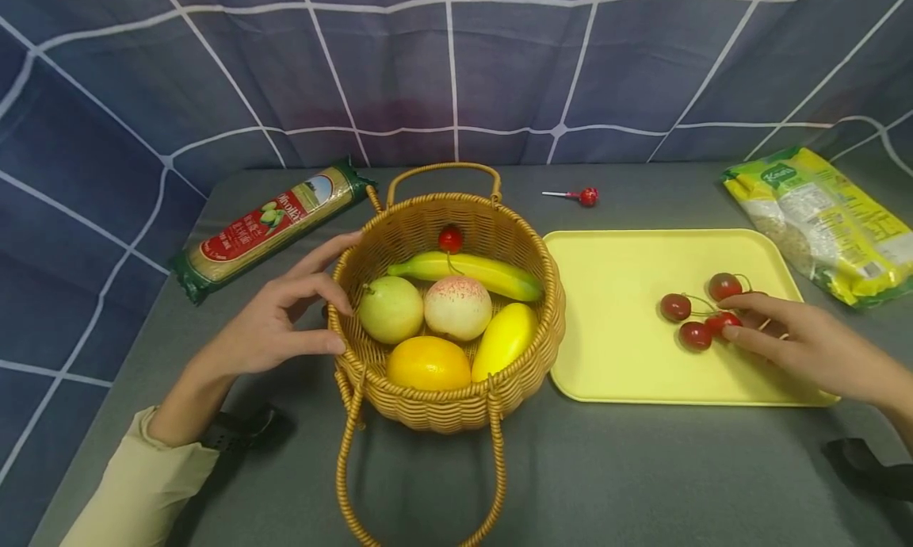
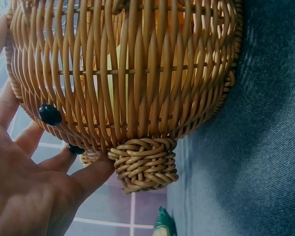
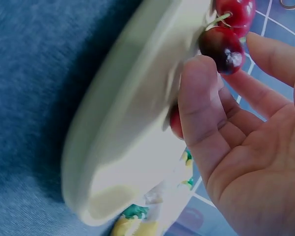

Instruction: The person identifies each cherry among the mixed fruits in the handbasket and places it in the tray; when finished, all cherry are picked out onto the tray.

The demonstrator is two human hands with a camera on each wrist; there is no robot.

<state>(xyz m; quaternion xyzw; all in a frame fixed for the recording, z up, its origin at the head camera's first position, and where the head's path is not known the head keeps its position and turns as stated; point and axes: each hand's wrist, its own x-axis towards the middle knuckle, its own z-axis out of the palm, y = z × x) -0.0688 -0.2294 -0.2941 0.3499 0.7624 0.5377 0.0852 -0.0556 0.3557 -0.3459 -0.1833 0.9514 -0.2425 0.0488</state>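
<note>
The cherries [image 1: 702, 315] lie in a loose bunch on the right half of the yellow tray [image 1: 628, 357], their thin stems tangled together. The right hand [image 1: 813, 345] reaches in from the right with its fingers [image 3: 199, 108] extended and relaxed, tips touching the nearest cherry, nothing yet pinched. The left hand [image 1: 274, 321] rests against the left wall of the wicker basket [image 1: 456, 408], fingers spread and straight along the weave, steadying rather than gripping it.

The likely trouble is the cherries themselves: they are round, joined by stems, and sit on a smooth tray, so a nudge from straight fingers could roll them off toward the tray's edge, or lifting one could drag the others along. The light tray may also slide on the grey surface [image 1: 642, 483] if pushed.

The basket already holds a banana [image 1: 474, 271], a peach [image 1: 458, 307], a pale green fruit [image 1: 391, 309], an orange [image 1: 428, 365], a yellow fruit [image 1: 505, 341] and one cherry on the far side, so little room remains. Its near handle lies flat on the surface. A pasta packet [image 1: 274, 226], a lollipop [image 1: 581, 196] and a yellow bag [image 1: 827, 222] lie well apart behind.
</note>
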